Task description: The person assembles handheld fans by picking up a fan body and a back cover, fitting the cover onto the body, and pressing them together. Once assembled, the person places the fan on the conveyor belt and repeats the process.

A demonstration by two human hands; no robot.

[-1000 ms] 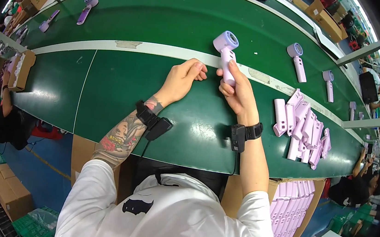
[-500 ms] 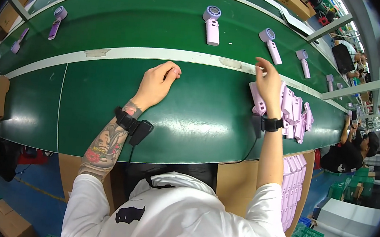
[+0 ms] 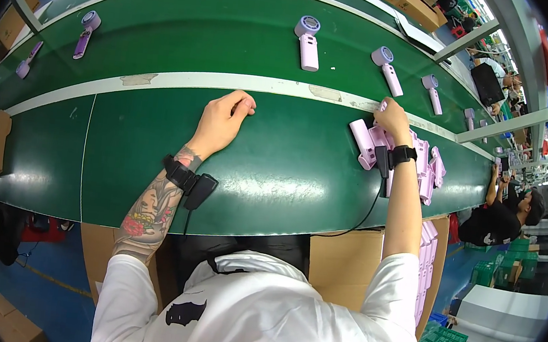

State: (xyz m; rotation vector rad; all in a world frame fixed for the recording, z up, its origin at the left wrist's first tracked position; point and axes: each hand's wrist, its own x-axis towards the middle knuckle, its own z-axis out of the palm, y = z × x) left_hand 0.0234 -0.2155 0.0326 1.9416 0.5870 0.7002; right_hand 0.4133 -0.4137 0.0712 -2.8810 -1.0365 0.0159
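My left hand point(image 3: 220, 122) rests over the green work surface point(image 3: 274, 164), its fingers curled in and nothing visible in them. At the right, my right hand point(image 3: 394, 121) is closed at the far edge of a pile of lilac plastic handle shells point(image 3: 425, 177). A bit of lilac plastic shows at its fingertips, so it grips one shell, mostly hidden by the hand. One loose lilac handle shell point(image 3: 362, 135) lies tilted at the pile's left side. Both wrists wear black straps with small boxes and cables.
Beyond a white rail point(image 3: 256, 85), handheld fans lie spaced along a green belt, including a lilac one point(image 3: 308, 44) and a purple-handled one point(image 3: 85, 34). An open carton point(image 3: 344, 262) stands below the table edge, near stacked lilac parts point(image 3: 425, 267). A co-worker point(image 3: 506, 215) sits at right.
My right hand has gone from raised with fingers apart to lowered and closed at the pile's far edge. The left-side shell shows more fully and more tilted. My left hand stays almost still.
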